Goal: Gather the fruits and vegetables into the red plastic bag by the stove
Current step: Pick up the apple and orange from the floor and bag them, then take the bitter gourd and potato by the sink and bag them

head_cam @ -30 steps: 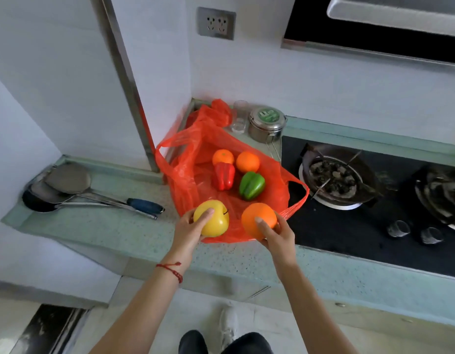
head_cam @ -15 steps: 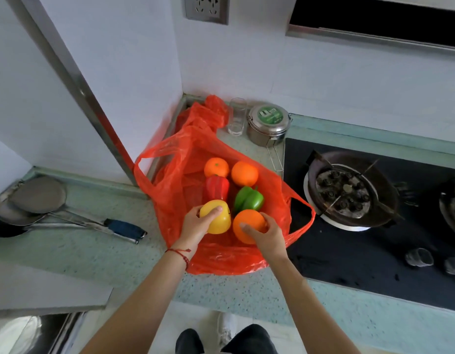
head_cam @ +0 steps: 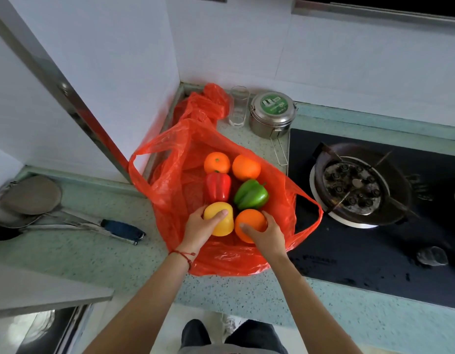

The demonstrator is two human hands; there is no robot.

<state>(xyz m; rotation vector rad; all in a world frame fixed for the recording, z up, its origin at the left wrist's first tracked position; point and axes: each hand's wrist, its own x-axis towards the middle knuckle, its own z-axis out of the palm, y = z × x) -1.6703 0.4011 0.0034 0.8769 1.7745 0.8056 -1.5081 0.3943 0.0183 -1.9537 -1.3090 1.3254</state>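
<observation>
The red plastic bag lies spread wide on the counter left of the stove. Inside it sit two oranges, a red pepper and a green pepper. My left hand grips a yellow apple from its near side, low inside the bag by the red pepper. My right hand grips an orange right beside the apple, in front of the green pepper. Both fruits are inside the bag's mouth.
A steel lidded tin and a glass stand behind the bag. The gas burner on the black hob is at the right. Ladles with a blue handle lie on the counter at the left.
Both hands have carried the yellow apple and the orange from the bag's near edge forward and down into the bag, next to the peppers. The camera has moved closer.
</observation>
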